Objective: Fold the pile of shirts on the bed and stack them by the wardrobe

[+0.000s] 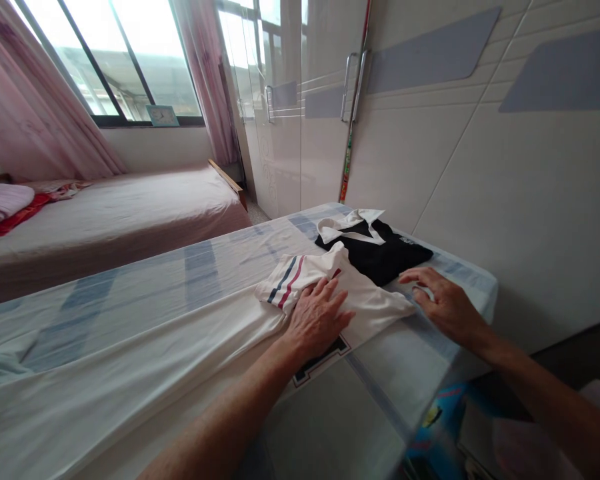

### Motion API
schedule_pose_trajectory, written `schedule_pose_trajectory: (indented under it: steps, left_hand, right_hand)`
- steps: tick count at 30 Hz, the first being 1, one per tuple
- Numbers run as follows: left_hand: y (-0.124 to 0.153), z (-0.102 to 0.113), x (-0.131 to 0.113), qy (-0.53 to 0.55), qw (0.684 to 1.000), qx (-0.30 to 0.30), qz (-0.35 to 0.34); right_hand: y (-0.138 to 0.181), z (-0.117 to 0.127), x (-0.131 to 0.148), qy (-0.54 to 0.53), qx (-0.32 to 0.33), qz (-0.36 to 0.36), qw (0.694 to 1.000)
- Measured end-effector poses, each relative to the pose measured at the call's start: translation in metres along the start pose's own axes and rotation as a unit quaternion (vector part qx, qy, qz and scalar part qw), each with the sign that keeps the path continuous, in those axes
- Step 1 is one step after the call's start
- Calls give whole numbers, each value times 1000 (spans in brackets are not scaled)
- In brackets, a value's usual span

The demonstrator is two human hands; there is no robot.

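A white garment point(365, 297) with navy and red sleeve stripes lies folded on the bed point(145, 313) near its corner. My left hand point(317, 317) rests flat on it, fingers spread. My right hand point(443, 300) lies at the garment's right edge, fingers stretched out and touching the cloth and the sheet. Just behind the white garment lies a folded black shirt with a white collar point(380, 250).
A second bed point(115, 213) with a pink cover and folded pink bedding point(3, 200) stands by the window. White wardrobe doors point(430, 147) run along the right. Colourful items point(440, 427) sit on the floor under the bed corner.
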State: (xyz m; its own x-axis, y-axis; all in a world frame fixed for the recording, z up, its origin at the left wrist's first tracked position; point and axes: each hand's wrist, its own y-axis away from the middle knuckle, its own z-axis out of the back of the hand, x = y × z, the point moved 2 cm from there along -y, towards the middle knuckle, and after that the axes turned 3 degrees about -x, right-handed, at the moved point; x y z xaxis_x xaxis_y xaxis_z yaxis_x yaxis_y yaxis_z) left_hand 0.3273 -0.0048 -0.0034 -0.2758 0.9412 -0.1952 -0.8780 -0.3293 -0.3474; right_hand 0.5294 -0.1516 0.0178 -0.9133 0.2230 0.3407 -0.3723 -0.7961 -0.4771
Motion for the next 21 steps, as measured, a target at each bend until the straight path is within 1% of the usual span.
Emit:
schedule_pose_trajectory:
  steps: [2, 3, 5, 7, 8, 10, 12, 14, 15, 16, 17, 18, 19, 20, 21]
  left_hand:
    - [-5, 13, 6, -49, 997, -41, 41]
    - [-7, 18, 11, -69, 994, -48, 76]
    - [-11, 25, 24, -90, 983, -33, 159]
    - [-14, 28, 38, -85, 971, 1, 223]
    - [-15, 28, 45, -80, 966, 13, 245]
    - [-17, 31, 57, -77, 958, 10, 276]
    - [-19, 37, 66, -79, 948, -11, 307]
    - [-17, 45, 68, -90, 939, -47, 328]
    - [-16, 48, 65, -96, 940, -66, 321]
    - [-14, 51, 60, -100, 948, -81, 291]
    - [-11, 51, 54, -102, 960, -87, 245]
    - [-8, 50, 47, -100, 973, -80, 193]
    - [-4, 47, 42, -95, 983, -59, 144]
    - [0, 43, 37, -90, 990, -30, 107]
    - [4, 39, 36, -91, 992, -2, 84]
  right_hand:
    - [-10, -5, 19, -32, 28, 14, 999]
    - [-16, -10, 27, -36, 46, 15, 998]
    - [-31, -24, 36, -23, 78, 6, 997]
    - [-48, -40, 40, 8, 112, -8, 994]
    - [-56, -48, 41, 28, 131, -11, 991]
    - [-72, -61, 42, 70, 157, -16, 985]
    - [-85, -72, 44, 99, 171, -26, 980]
    - [-93, -80, 46, 113, 176, -39, 977]
    - [-96, -84, 46, 112, 176, -43, 977]
    - [-98, -87, 46, 104, 175, -42, 978]
    - [-100, -90, 46, 92, 173, -39, 980]
    - [-102, -92, 46, 78, 169, -33, 982]
    - [-103, -94, 45, 64, 165, -27, 984]
    - [-104, -95, 44, 52, 160, -21, 986]
    - [-105, -96, 44, 42, 154, -17, 987]
